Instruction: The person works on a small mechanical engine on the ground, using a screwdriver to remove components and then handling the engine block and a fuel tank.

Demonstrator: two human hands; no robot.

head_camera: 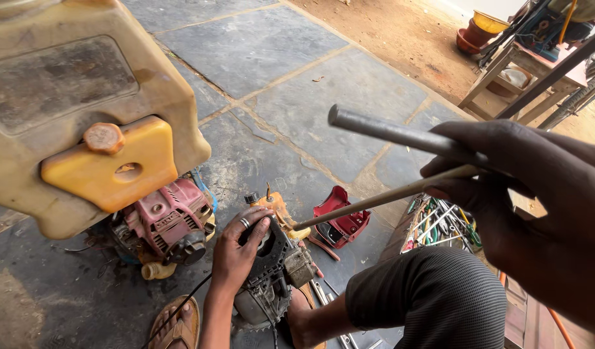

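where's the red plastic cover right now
In the head view, the red plastic cover lies on the stone floor just right of centre, beside the engine under the left hand, near the thin rod.
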